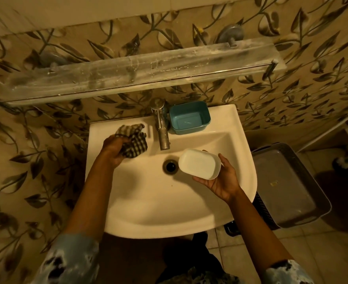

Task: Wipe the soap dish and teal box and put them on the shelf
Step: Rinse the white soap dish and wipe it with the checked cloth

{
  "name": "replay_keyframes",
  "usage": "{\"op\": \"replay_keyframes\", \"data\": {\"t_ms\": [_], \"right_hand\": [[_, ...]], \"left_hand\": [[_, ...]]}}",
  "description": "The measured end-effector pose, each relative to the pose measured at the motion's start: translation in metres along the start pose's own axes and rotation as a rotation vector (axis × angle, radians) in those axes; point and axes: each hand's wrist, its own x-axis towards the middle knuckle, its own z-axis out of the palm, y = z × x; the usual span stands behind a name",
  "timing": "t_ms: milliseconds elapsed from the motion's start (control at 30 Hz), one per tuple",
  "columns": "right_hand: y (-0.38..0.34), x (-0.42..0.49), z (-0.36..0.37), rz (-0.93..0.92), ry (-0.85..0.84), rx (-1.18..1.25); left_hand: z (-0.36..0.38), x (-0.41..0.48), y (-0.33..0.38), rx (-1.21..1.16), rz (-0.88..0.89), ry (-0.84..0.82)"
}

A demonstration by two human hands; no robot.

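Left hand [112,149] is gripping a bunched checked cloth [134,140], fingers curled, over the sink's [148,201] left side. Right hand [220,181] is cradling the white soap dish [198,163] over the sink bowl, fingers curled round its edges. Teal box [189,117] is sitting on the sink's back rim; shelf [138,72] is hanging above the sink.

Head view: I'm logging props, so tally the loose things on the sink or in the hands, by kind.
Containers: 2, the soap dish in the right hand and the teal box on the sink.
Cloths: 1, the cloth in the left hand.
Total: 3
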Motion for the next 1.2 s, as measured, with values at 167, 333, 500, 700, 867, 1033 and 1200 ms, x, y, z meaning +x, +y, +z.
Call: {"op": "replay_keyframes", "data": {"t_ms": [167,333,500,700,867,1033,1200], "right_hand": [[0.008,0.001,0.008,-0.047,-0.031,0.0],[0.02,0.002,0.012,0.021,-0.034,0.009],[0.033,0.001,0.021,0.025,0.041,-0.076],[0.037,0.001,0.014,-0.051,0.122,-0.157],[0.03,-0.011,-0.004,-0.043,0.203,-0.15],[0.025,-0.014,0.007,-0.068,0.141,-0.107],[0.023,-0.014,0.013,-0.113,0.148,-0.173]], "left_hand": [[0.01,-0.067,-0.04,-0.012,0.16,-0.031],[0.052,-0.11,-0.07,0.334,0.462,0.077],[0.095,-0.117,-0.078,0.627,0.559,0.104],[0.128,-0.121,-0.092,0.871,0.54,-0.166],[0.132,-0.126,-0.107,1.088,0.604,-0.438],[0.134,-0.115,-0.107,1.108,0.839,-0.246],[0.132,-0.092,-0.1,1.325,0.856,0.071]]}}
